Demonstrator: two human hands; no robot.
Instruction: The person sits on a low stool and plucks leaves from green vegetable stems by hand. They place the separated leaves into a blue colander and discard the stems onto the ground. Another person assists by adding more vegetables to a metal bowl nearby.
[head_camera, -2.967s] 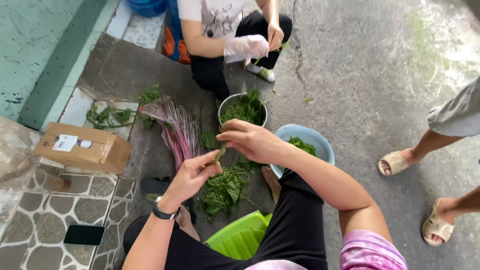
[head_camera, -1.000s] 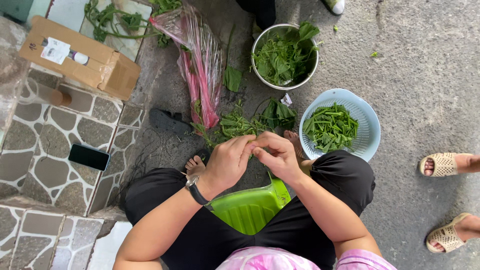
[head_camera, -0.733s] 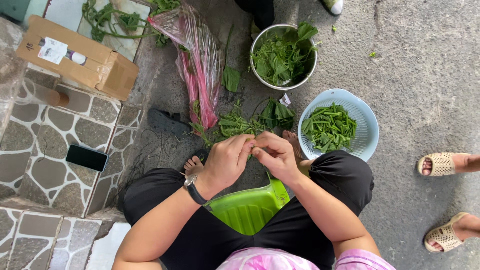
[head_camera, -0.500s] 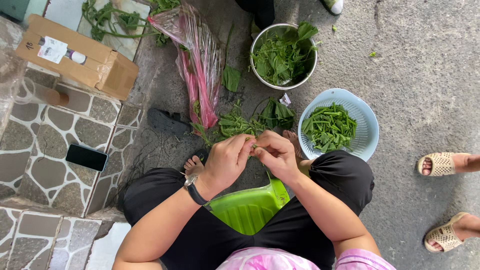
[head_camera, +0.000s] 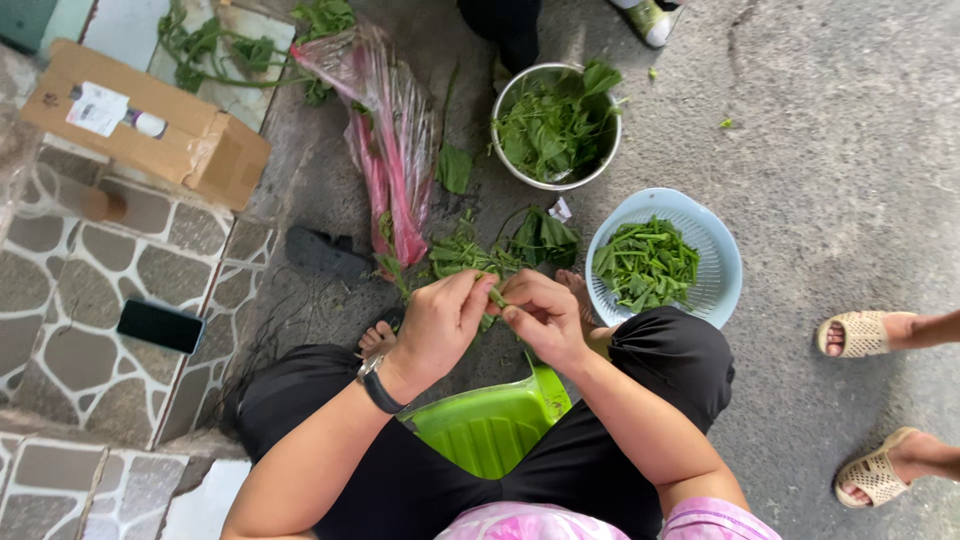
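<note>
Green stem (head_camera: 497, 297) pinched between my left hand (head_camera: 440, 325) and right hand (head_camera: 542, 318); blue colander (head_camera: 722, 262) half full, loose pile (head_camera: 480, 255) remaining.

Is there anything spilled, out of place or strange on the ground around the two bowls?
Yes, slightly. A few small green scraps lie loose on the concrete right of the metal bowl, and one leaf lies on the ground to its left. A dark phone rests on the stone paving, away from the work.

I see a shiny metal bowl (head_camera: 556, 125), a matt blue plastic colander (head_camera: 700, 240), a glossy green plastic stool (head_camera: 490, 430), a cardboard box (head_camera: 145, 125), and rough, probably concrete ground (head_camera: 830, 150).
</note>
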